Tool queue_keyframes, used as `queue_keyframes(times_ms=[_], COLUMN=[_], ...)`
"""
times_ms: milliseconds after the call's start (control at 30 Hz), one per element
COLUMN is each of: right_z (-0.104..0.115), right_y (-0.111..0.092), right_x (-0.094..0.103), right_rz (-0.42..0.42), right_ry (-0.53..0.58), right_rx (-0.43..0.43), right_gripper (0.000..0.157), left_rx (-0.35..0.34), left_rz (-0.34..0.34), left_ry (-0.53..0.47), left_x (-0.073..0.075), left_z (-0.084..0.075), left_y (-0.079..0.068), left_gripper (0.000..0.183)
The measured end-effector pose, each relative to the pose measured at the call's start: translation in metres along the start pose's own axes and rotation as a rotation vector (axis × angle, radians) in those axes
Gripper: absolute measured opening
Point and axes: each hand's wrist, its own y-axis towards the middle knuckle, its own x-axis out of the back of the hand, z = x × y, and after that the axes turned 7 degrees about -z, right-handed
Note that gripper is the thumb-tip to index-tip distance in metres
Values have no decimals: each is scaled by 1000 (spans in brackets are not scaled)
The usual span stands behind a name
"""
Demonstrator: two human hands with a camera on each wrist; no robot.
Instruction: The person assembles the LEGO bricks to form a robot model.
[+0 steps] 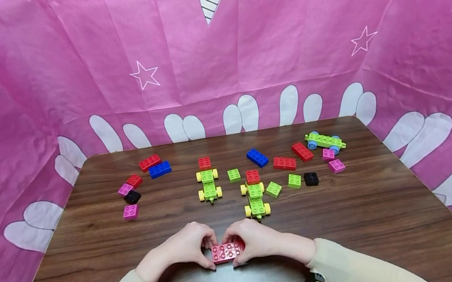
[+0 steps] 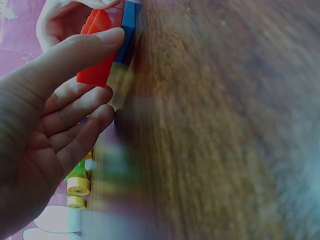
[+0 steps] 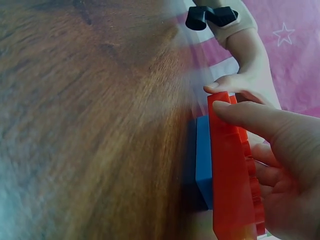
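Near the front of the table, a red eight-stud toy brick (image 1: 226, 252) is held at both ends. My left hand (image 1: 192, 245) pinches its left end between thumb and fingers, and my right hand (image 1: 254, 239) grips the right end the same way. In the wrist views a blue brick (image 3: 203, 160) sits directly beneath the red one, on the table side. From the head view the blue brick is hidden. Whether the two are pressed fully together I cannot tell.
Beyond the hands stand two green wheeled bases (image 1: 209, 187) with yellow wheels, each with a red brick at its far end. A blue-wheeled green base (image 1: 324, 141) is at the back right. Loose bricks lie left, including a black brick (image 1: 132, 197), and right, including a blue brick (image 1: 257, 157).
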Motion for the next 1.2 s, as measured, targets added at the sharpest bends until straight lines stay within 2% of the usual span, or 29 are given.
queue_keyframes(times_ms=[367,600,833,1033,1200], right_z=[2,0,0,-4,-5], right_y=[1,0,1,4,7], right_x=[1,4,12,22,32], right_rz=[-11,-38,-110,-185,-248], right_ry=[-19,-30,-37,-23,-23], right_rx=[-15,-32,23,27,30], right_gripper=[37,35,34,34,33], left_rx=[-17,-65,-140,-119,-92], left_rz=[14,3,-50,-103,-173], left_ry=[12,-13,5,-31,-5], left_x=[2,8,15,25,32], left_z=[1,4,6,4,1], left_y=[1,2,5,7,10], left_gripper=[30,29,29,32,35])
